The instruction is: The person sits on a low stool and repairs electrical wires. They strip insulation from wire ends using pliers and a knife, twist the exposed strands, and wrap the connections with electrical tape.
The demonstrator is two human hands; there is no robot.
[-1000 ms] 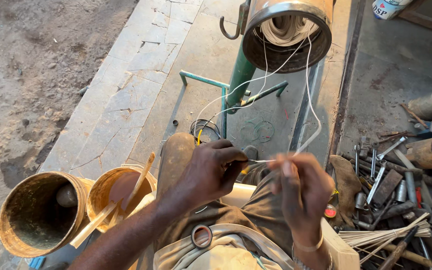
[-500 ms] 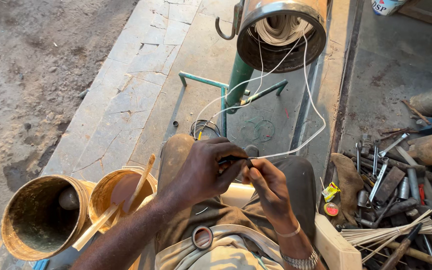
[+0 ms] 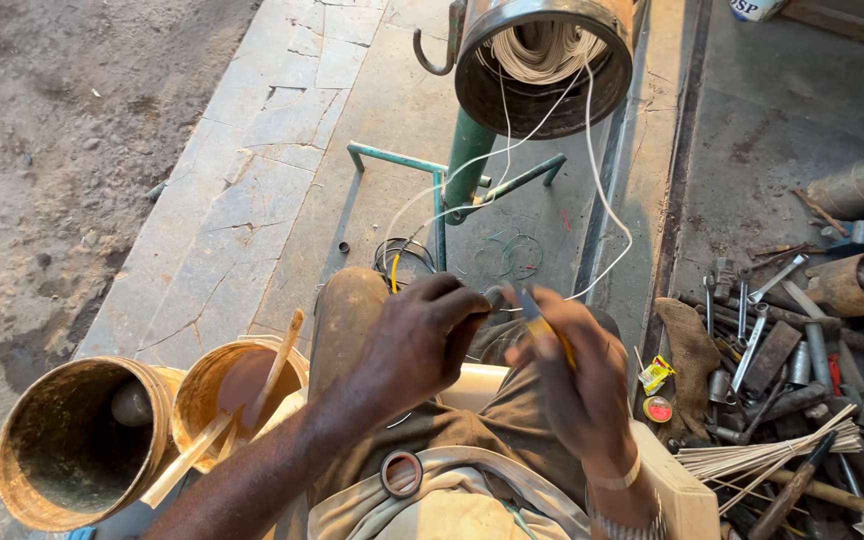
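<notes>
While both hands meet above the lap, the left hand (image 3: pixel 422 345) pinches the white wire (image 3: pixel 607 200) end between clenched fingers, and the right hand (image 3: pixel 577 385) closes on a small tool with a yellow grip (too blurred to name). That wire loops up into the steel motor housing (image 3: pixel 542 60) on its green stand (image 3: pixel 467 165). It looks thin, light and springy; best gripped near the tip.
</notes>
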